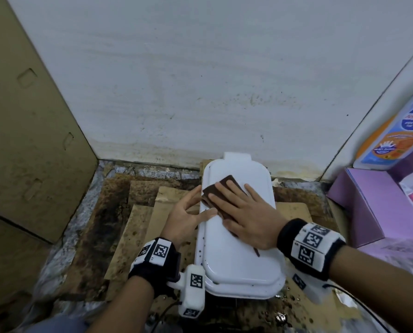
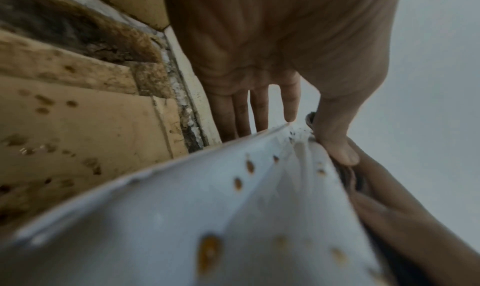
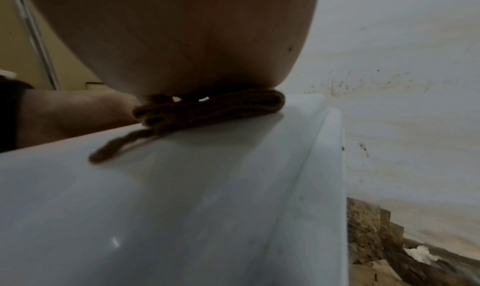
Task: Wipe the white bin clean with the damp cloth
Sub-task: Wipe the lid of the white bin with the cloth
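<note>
Both hands are on the white bin (image 1: 239, 248): the right hand (image 1: 250, 217) lies flat, fingers spread, pressing the folded brown cloth (image 1: 224, 188) onto its lid. Left hand (image 1: 188, 212) steadies the bin's left edge with straight fingers, thumb touching the cloth. Stained cardboard (image 1: 138, 227) covers the floor beside it.

floor (image 1: 85, 212): speckled, stained dark brown | on it: overlapping flattened cardboard sheets (image 1: 138, 227), spotted and soiled | white bin (image 1: 239, 258) stands on the cardboard against the wall | purple box (image 1: 359, 203) at right | torn paper scrap (image 3: 420, 254) near wall
</note>
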`<action>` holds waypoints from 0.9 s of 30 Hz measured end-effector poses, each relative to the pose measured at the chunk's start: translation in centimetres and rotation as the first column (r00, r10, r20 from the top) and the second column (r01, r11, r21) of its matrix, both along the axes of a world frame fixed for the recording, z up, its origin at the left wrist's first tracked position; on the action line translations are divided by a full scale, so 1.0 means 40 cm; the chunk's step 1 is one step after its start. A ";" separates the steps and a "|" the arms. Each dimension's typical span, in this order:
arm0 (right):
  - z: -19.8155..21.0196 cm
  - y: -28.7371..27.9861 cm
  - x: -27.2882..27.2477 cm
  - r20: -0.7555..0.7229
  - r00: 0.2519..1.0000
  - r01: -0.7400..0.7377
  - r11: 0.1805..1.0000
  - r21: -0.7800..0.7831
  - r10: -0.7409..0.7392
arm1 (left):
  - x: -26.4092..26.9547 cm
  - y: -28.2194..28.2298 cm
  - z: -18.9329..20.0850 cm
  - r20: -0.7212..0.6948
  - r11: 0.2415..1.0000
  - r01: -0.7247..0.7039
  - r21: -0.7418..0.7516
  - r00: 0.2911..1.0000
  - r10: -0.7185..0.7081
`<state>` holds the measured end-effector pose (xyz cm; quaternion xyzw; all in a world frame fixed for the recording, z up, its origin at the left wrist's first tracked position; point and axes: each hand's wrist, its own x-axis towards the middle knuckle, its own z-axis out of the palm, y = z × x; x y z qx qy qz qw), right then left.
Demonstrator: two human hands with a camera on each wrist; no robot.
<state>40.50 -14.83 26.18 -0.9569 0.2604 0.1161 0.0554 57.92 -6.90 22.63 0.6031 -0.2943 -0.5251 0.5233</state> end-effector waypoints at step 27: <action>-0.044 0.247 -0.040 0.096 0.992 0.079 0.996 -0.027 -0.076 | -0.056 0.211 -0.019 -0.141 0.991 -0.049 0.127 0.988 0.067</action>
